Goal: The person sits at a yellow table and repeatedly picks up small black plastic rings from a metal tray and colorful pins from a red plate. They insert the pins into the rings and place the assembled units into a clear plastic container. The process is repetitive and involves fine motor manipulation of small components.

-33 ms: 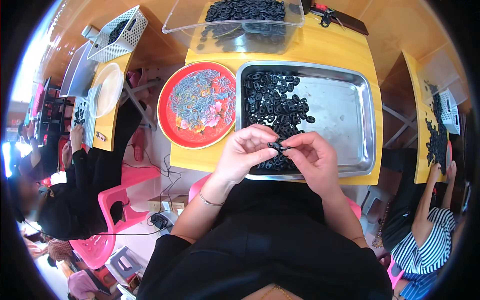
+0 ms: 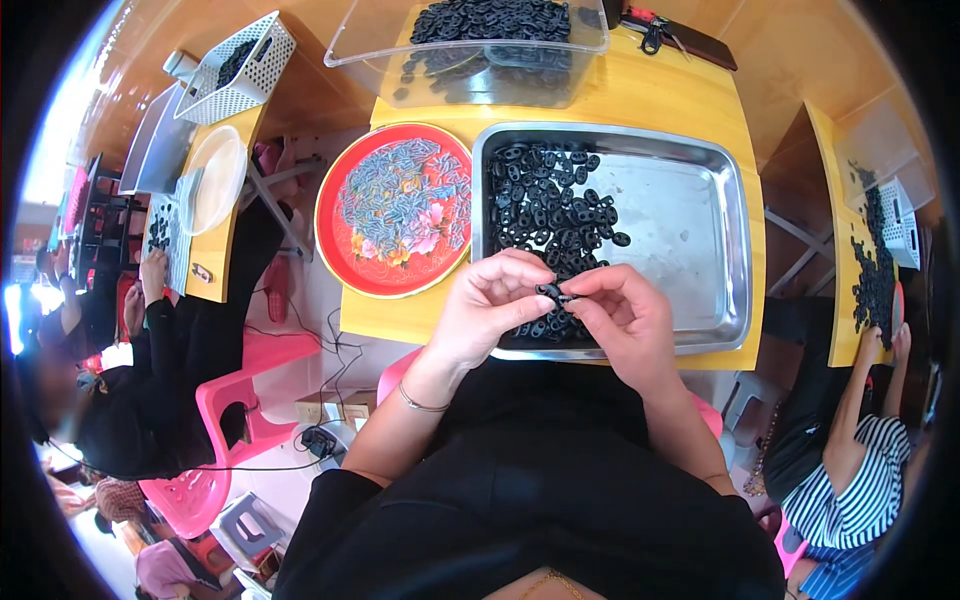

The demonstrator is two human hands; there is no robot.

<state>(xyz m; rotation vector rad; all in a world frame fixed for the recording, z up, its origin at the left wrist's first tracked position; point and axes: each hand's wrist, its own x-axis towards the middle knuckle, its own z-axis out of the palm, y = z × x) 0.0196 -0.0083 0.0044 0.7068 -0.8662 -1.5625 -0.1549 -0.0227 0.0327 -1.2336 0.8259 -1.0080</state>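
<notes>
Over the near edge of the metal tray [image 2: 690, 345], my left hand [image 2: 497, 298] pinches a small black oval piece with two holes [image 2: 549, 290] between thumb and forefinger. My right hand [image 2: 630, 318] meets it from the right, thumb and forefinger closed at the piece's right end. Anything between those right fingertips is too small to name. Below my hands, many similar black oval pieces [image 2: 555, 205] lie heaped along the tray's left side. To its left, a round red tray with painted flowers [image 2: 340, 262] bears many small greyish slender bits [image 2: 400, 185].
A clear plastic bin [image 2: 360, 65] of black pieces stands at the table's far side. Behind it to the right lie a dark case [image 2: 705, 48] and small tools. Co-workers sit at side tables left and right. A pink chair [image 2: 215, 400] and cables [image 2: 335, 355] are at left.
</notes>
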